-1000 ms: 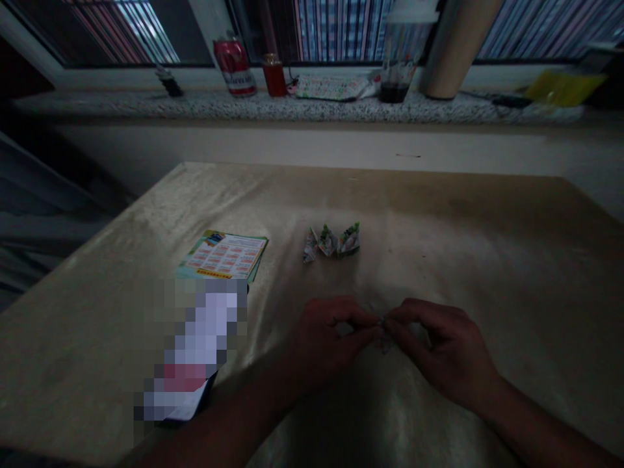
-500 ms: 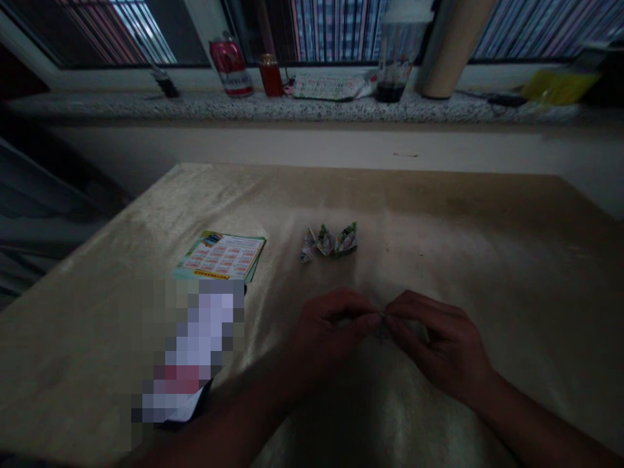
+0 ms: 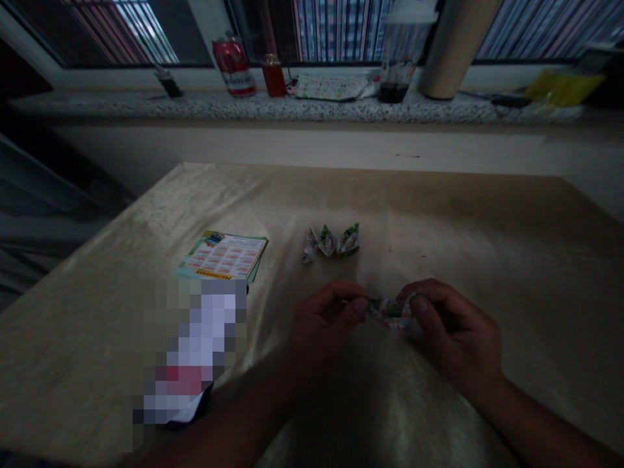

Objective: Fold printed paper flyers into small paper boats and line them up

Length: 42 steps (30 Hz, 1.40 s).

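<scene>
A small piece of folded printed paper (image 3: 392, 313) is stretched between my two hands, just above the table. My left hand (image 3: 327, 318) pinches its left end between thumb and fingers. At the other end, my right hand (image 3: 451, 325) grips the paper the same way, thumb on the near side. The paper's middle opens into a boat-like shape with raised sides. Beyond my hands, three small folded paper pieces (image 3: 326, 240) stand in a row, printed and green-tipped.
Left on the table (image 3: 463, 214) lie printed calendar cards (image 3: 225, 255) and a phone-like object (image 3: 192, 357), blurred out. The windowsill behind holds a red can (image 3: 234, 68), an orange-red jar (image 3: 273, 77), a cup with dark liquid (image 3: 394, 91) and a cardboard tube (image 3: 451, 58).
My hands have moved apart, the right one to the right. The paper, mostly hidden between my fingertips before, now shows opened out between them.
</scene>
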Each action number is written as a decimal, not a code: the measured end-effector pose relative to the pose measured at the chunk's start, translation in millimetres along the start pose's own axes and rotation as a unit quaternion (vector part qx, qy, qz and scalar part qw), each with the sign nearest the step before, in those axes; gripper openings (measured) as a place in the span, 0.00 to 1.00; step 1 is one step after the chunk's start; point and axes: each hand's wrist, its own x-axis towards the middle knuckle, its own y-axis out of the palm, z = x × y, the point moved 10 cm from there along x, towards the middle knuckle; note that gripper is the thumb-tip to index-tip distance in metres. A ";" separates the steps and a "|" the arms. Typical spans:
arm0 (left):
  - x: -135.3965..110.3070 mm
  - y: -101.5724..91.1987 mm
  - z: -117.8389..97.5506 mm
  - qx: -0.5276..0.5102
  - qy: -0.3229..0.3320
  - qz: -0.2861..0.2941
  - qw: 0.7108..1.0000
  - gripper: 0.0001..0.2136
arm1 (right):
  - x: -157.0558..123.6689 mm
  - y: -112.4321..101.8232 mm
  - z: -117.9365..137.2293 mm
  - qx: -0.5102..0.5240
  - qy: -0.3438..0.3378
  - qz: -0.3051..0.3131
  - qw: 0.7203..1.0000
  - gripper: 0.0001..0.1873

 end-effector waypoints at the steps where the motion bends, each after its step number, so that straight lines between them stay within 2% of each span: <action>1: -0.1 -2.2 0.0 0.001 0.000 -0.011 1.000 0.04 | -0.4 -1.9 -1.5 0.012 0.001 -0.013 1.000 0.06; 6: 0.7 -6.4 4.5 -0.026 -0.002 -0.039 0.999 0.06 | -4.0 -6.8 -11.1 0.069 0.025 -0.068 0.995 0.06; 10: 1.4 -7.8 8.3 -0.066 -0.003 -0.054 0.996 0.07 | -5.1 -4.2 -14.9 0.099 0.047 -0.077 0.991 0.05; 13: 1.6 -8.0 6.4 -0.054 -0.003 -0.056 0.997 0.06 | -3.7 -4.0 -17.4 0.088 0.070 -0.076 0.991 0.06; 16: 1.6 -10.6 3.1 -0.020 -0.007 -0.063 0.998 0.04 | -2.1 -10.2 -18.3 0.075 0.081 -0.091 0.990 0.01; 18: 1.8 -14.0 0.3 0.000 -0.003 -0.073 0.997 0.02 | -1.1 -14.9 -16.1 0.054 0.072 -0.097 0.991 0.06; 20: 2.4 -15.2 -4.5 0.039 0.017 -0.069 0.997 0.03 | 1.0 -13.9 -11.4 0.018 0.051 -0.072 0.996 0.07; 24: 3.4 -7.7 -16.8 0.145 0.075 -0.020 0.986 0.10 | 4.9 0.5 -5.6 -0.013 0.021 0.029 0.999 0.12; 27: 5.2 -9.9 -15.6 0.164 0.052 -0.020 0.985 0.11 | 6.2 6.0 -5.3 -0.006 0.018 0.067 0.998 0.11; 31: 7.8 -13.2 -7.3 0.127 -0.013 -0.025 0.991 0.09 | 6.6 6.6 -3.9 -0.026 -0.001 0.071 0.997 0.12; 34: 8.3 -9.7 -3.8 0.095 -0.038 -0.004 0.995 0.11 | 6.9 4.1 -1.6 -0.050 -0.021 0.060 0.997 0.11; 38: 5.3 0.8 -16.7 0.154 0.020 0.053 0.987 0.11 | 8.6 4.9 0.4 -0.054 -0.022 0.072 0.996 0.07; 42: -1.9 13.4 -23.7 0.277 0.077 0.109 0.952 0.16 | 10.3 7.9 5.1 -0.054 -0.025 0.090 0.994 0.03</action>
